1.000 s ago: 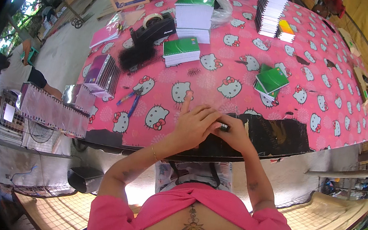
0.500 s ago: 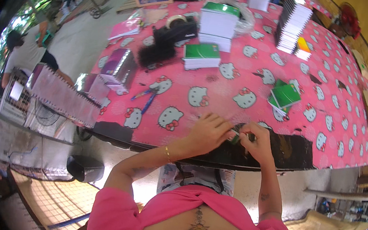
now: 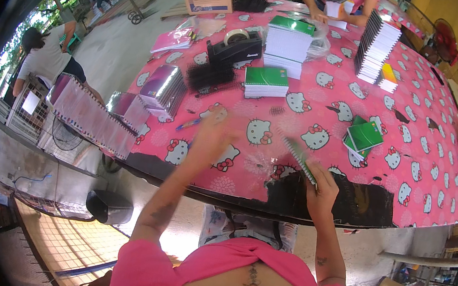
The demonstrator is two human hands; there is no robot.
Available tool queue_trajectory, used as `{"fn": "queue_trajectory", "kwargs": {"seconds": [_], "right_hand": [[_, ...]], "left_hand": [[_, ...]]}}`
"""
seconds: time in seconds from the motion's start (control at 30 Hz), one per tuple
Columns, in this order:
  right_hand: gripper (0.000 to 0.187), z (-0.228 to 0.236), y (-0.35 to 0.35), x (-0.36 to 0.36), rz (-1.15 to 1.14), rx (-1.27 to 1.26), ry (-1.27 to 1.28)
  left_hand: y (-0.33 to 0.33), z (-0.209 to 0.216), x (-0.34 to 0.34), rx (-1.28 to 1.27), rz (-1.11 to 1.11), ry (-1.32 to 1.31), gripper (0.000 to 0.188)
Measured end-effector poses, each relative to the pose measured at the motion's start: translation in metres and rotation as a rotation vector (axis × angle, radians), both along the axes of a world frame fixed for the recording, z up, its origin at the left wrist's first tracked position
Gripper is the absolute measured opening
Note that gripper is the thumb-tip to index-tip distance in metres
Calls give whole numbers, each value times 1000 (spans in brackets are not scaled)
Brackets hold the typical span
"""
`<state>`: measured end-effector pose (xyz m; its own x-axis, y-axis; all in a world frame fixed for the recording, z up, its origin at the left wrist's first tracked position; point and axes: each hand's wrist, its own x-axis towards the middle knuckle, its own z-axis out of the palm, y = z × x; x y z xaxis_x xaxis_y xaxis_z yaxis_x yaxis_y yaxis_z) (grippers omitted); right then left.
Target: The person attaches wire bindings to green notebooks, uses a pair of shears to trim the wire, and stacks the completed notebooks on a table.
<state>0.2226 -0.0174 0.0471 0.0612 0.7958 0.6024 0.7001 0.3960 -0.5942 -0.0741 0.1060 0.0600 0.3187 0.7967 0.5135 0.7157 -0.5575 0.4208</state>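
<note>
One green spiral notebook [image 3: 301,161], right hand [image 3: 321,191], near side of the bench [image 3: 365,201].
Right hand clamped on the notebook's near end, far end free; left hand [image 3: 212,138] blurred beside a blue pen [image 3: 188,123], cannot tell whether its fingers close. Judged risks: a loosened one-end grip could drop the notebook; a low left sweep could roll the pen.

Notebook [image 3: 299,160], spiral-bound, green: held in right hand [image 3: 321,190] near the front edge of the tabletop [image 3: 247,184]. Blue pen [image 3: 188,124]: partly hidden by blurred left hand [image 3: 211,141].
</note>
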Motion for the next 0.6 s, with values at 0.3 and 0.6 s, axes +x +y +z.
{"fn": "queue_trajectory", "kwargs": {"seconds": [0.3, 0.6], "right_hand": [[49, -33, 5, 7, 54, -197, -302], [47, -33, 5, 4, 42, -152, -294]], "left_hand": [[9, -15, -42, -609, 49, -316, 42], [24, -10, 61, -1650, -390, -700, 29]]}}
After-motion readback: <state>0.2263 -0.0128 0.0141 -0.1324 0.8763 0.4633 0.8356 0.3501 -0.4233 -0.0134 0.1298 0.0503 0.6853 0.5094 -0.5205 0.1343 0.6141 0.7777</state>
